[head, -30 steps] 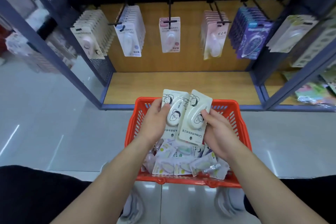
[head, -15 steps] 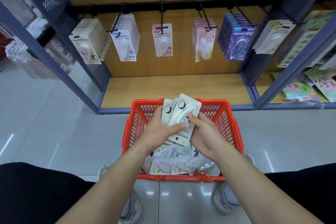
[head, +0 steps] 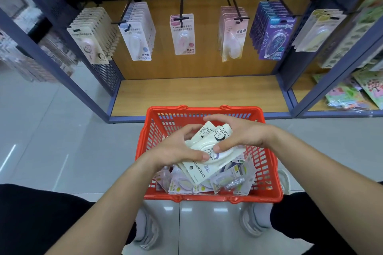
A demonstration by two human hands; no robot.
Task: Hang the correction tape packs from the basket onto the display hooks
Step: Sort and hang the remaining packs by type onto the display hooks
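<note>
A red plastic basket (head: 271, 174) sits on the floor in front of me, with several correction tape packs (head: 228, 181) lying in it. Over the basket, my left hand (head: 176, 149) and my right hand (head: 238, 134) both grip a small stack of cream packs with cartoon faces (head: 204, 163). The stack is tilted, its top edge pointing away from me. Above, black display hooks (head: 182, 6) stick out from a rail and carry rows of hanging packs: cream (head: 91, 37), pale blue (head: 137, 33), pink (head: 182, 35), light pink (head: 233, 33) and purple (head: 271, 31).
A bare wooden shelf board (head: 196, 93) lies under the hooks, framed by blue metal uprights (head: 41, 51). More stationery hangs and lies in the bay at the right (head: 352, 89). Grey glossy floor tiles surround the basket. My knees and shoes flank the basket's near side.
The two packs were held apart and upright. My hands have brought them together into one overlapping stack and lowered it over the basket. The view has tilted down slightly.
</note>
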